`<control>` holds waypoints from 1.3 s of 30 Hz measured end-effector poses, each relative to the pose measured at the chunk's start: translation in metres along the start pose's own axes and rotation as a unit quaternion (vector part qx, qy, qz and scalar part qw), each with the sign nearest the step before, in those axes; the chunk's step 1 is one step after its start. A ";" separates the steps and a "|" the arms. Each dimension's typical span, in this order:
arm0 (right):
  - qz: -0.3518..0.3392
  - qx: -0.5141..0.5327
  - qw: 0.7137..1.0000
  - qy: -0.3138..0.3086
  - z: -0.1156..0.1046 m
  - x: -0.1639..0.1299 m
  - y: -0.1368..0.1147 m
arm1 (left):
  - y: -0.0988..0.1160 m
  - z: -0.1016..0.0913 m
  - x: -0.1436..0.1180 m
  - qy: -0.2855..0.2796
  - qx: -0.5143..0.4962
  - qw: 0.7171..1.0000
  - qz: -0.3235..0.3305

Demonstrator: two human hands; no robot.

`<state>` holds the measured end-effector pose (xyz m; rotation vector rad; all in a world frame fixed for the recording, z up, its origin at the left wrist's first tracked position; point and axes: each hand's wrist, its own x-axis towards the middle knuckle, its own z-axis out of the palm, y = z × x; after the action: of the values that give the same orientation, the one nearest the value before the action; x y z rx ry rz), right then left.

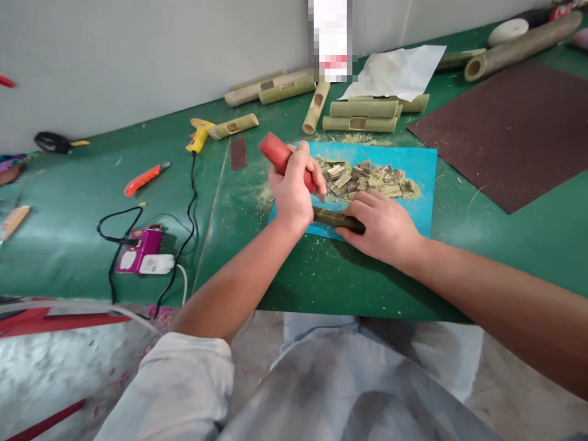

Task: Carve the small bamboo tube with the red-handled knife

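Observation:
My left hand (pixel 294 190) is wrapped round the thick handle of a red-handled carving tool (pixel 275 152). A small metal tip points down from my fist, close above a dark green bamboo tube (pixel 331 217); whether it touches cannot be made out. My right hand (pixel 379 223) grips the right end of this tube and holds it flat near the front edge of a blue sheet (pixel 425 184). Just behind my hands lies a heap of bamboo chips and shavings (pixel 358 177) on the sheet.
Cut bamboo tubes (pixel 362 110) lie along the back, some with rectangular openings, partly under white paper (pixel 395 70). A brown sheet (pixel 509 135) is at right. To the left are a yellow glue gun (pixel 199 135), orange utility knife (pixel 144 179) and purple power strip (pixel 144 248) with cables.

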<state>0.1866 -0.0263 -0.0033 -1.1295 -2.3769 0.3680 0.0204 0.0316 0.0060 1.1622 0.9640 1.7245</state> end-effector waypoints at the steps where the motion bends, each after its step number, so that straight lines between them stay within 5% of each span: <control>1: -0.009 -0.003 1.000 0.004 -0.001 -0.001 0.002 | 0.002 -0.001 0.000 -0.024 -0.001 1.000 0.010; 4: -0.019 0.000 1.000 0.008 -0.005 -0.002 0.007 | 0.013 -0.003 -0.001 -0.091 0.005 0.995 0.034; 14: -0.019 -0.008 1.000 -0.008 -0.011 -0.004 0.012 | 0.036 -0.014 -0.013 -0.095 0.039 0.994 0.023; 21: -0.037 0.048 0.998 0.020 -0.015 -0.004 0.020 | 0.037 -0.026 -0.016 -0.167 0.069 0.982 0.062; 27: -0.020 0.070 0.997 -0.010 -0.017 -0.002 0.021 | 0.033 -0.043 -0.018 -0.074 0.153 0.965 0.199; 30: -0.026 0.064 0.998 -0.010 -0.018 -0.002 0.020 | 0.030 -0.047 -0.019 -0.058 0.143 0.978 0.142; 39: -0.011 0.035 0.999 -0.025 -0.023 0.000 0.019 | 0.036 -0.052 -0.019 -0.225 0.166 0.960 0.031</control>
<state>0.2112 -0.0142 0.0083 -1.0743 -2.3976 0.4718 -0.0322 -0.0064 0.0183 1.7277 0.9541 1.2832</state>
